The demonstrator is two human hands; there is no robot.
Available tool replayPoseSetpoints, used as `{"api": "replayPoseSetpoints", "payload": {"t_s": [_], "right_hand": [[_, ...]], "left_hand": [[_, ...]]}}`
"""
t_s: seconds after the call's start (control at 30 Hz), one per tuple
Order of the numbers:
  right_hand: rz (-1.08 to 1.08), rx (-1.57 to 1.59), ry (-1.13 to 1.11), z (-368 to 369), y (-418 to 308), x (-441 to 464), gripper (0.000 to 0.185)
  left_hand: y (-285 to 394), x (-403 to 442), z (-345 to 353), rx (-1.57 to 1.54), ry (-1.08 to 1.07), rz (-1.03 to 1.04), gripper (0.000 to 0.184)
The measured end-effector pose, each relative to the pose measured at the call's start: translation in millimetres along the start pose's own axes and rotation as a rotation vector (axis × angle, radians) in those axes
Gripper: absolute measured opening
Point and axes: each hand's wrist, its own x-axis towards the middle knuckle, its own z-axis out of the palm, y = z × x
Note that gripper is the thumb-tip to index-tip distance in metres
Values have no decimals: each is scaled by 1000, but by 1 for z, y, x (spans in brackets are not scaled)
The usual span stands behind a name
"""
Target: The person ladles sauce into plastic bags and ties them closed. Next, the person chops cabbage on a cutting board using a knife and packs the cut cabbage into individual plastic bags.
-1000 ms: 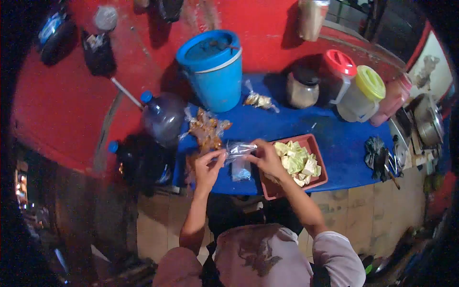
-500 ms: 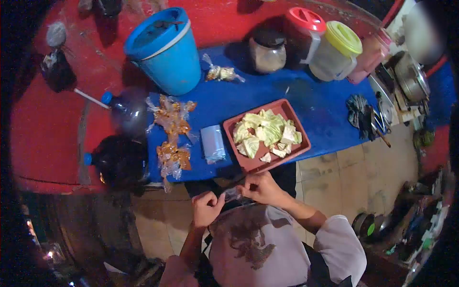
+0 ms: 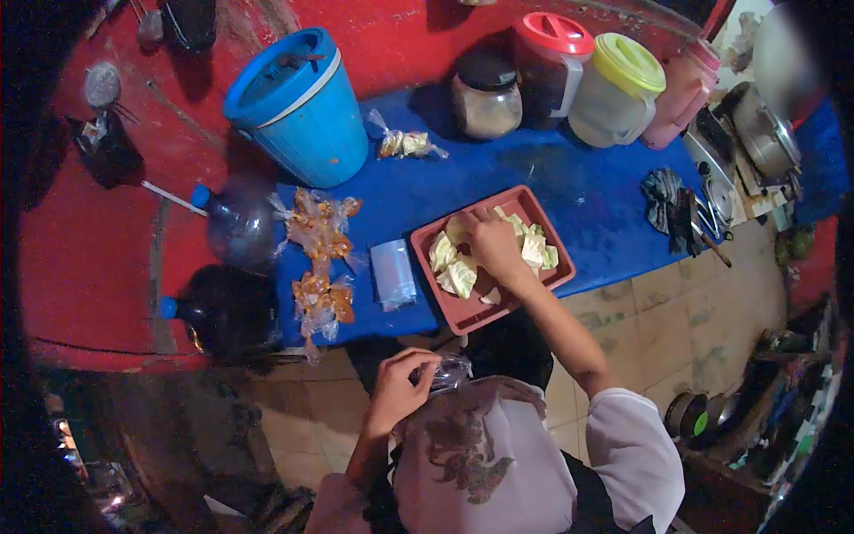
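My left hand (image 3: 403, 384) is closed on a small clear plastic bag (image 3: 452, 372), held in front of my body just below the table edge. Reaching over the reddish-brown tray (image 3: 433, 296), my right hand (image 3: 494, 242) has its fingers curled down on the cut cabbage (image 3: 458, 277); the fingertips are partly hidden among the pieces. Pale green cabbage chunks lie on both sides of that hand. Beside the tray, on its left, is a stack of flat plastic bags (image 3: 393, 274).
Knotted bags with orange contents (image 3: 318, 227) lie at the left of the blue table cover (image 3: 605, 254). A blue bucket (image 3: 307, 116), a black-lidded jar (image 3: 487, 102) and several pitchers (image 3: 618, 93) stand behind. Large dark bottles (image 3: 240, 227) are at left, utensils (image 3: 703, 222) at right.
My right hand has let go of the plastic bag and moved up and forward into the cabbage tray. The left hand keeps the bag, which now looks more opened out.
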Motion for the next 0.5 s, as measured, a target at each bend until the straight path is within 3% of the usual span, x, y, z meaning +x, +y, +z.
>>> {"api": "replayPoseSetpoints", "payload": {"t_s": [0.07, 0.33, 0.4, 0.47, 0.5], "right_hand": [[-14, -167, 57, 12, 1, 1, 31], [1, -5, 85, -6, 7, -19, 24], [-1, 143, 186, -31, 3, -21, 29], [57, 266, 234, -29, 13, -27, 31], [212, 582, 156, -32, 12, -31, 30]], "left_hand": [[0, 1, 4, 7, 7, 23, 8], [-5, 13, 12, -19, 154, 152, 10], [-22, 19, 11, -236, 11, -127, 17], [-10, 51, 11, -225, 132, -34, 25], [-5, 71, 14, -193, 204, 35, 27]]}}
